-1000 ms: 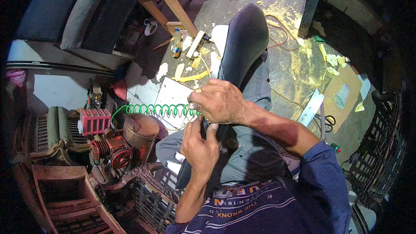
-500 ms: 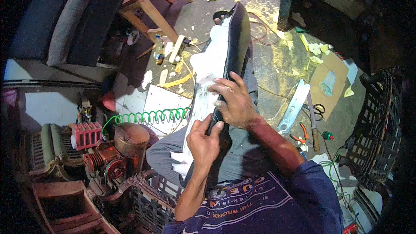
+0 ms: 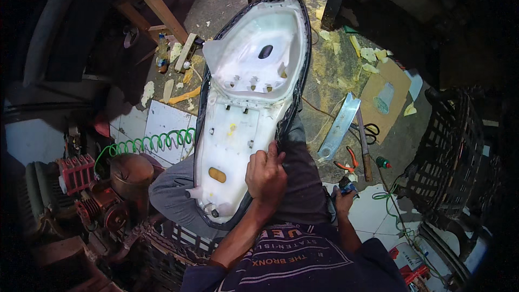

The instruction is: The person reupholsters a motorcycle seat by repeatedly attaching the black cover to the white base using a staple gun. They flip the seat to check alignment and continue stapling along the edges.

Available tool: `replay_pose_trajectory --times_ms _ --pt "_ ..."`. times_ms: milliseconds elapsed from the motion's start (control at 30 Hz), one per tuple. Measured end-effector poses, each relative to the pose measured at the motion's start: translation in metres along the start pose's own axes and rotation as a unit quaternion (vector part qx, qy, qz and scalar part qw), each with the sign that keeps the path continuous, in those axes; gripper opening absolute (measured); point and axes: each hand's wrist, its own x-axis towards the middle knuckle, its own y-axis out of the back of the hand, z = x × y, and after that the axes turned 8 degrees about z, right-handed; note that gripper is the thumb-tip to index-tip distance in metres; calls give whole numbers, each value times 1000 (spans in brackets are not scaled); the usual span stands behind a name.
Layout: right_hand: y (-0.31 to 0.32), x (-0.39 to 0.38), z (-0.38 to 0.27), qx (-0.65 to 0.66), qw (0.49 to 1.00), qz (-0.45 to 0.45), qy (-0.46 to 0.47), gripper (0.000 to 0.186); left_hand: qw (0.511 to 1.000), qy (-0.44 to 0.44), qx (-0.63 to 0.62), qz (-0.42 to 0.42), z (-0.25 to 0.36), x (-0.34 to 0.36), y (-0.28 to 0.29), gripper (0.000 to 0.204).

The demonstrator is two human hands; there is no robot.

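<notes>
A motorcycle seat [image 3: 232,124] lies across my lap with its white plastic underside facing up. The black seat cover [image 3: 308,59] wraps round its rim. My left hand [image 3: 266,176] is closed at the near right edge of the seat, fingers pinching the cover there. Off to the right, low by my thigh, my right hand [image 3: 343,201] is wrapped round a small dark tool with a blue part [image 3: 346,186]; its exact kind is unclear.
Right of the seat lie a metal channel piece [image 3: 340,124], orange-handled pliers [image 3: 348,159], a knife [image 3: 366,157], scissors [image 3: 371,130] and cardboard [image 3: 385,97]. A green coiled hose [image 3: 146,143] and red compressor [image 3: 100,205] are on the left. Foam scraps litter the floor; a wooden stool [image 3: 157,5] stands behind.
The seat has turned from standing on its edge to lying underside up. My right hand has left the seat and moved down right, where it now grips the dark tool.
</notes>
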Motion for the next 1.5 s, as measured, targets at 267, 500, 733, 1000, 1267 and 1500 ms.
replay_pose_trajectory --times_ms 267,500,733,1000,1267,1500 --pt "-45 30 58 -151 973 74 -156 105 993 -114 11 -42 12 -35 -52 38" --pt "51 37 -75 282 945 35 -162 26 982 -164 41 -84 10 -58 -60 48" --pt "175 -3 -344 -45 949 -194 243 38 976 -163 61 -133 13 -51 -58 52" --pt "139 -50 -464 -295 843 -289 343 43 979 -127 -70 -141 6 -51 -59 38" --pt "103 -47 -472 -379 815 -269 346 44 979 -84 -149 -108 1 -54 -65 12" --pt "93 -61 -489 -424 815 -241 314 39 983 -96 -122 -103 -2 -51 -65 18"
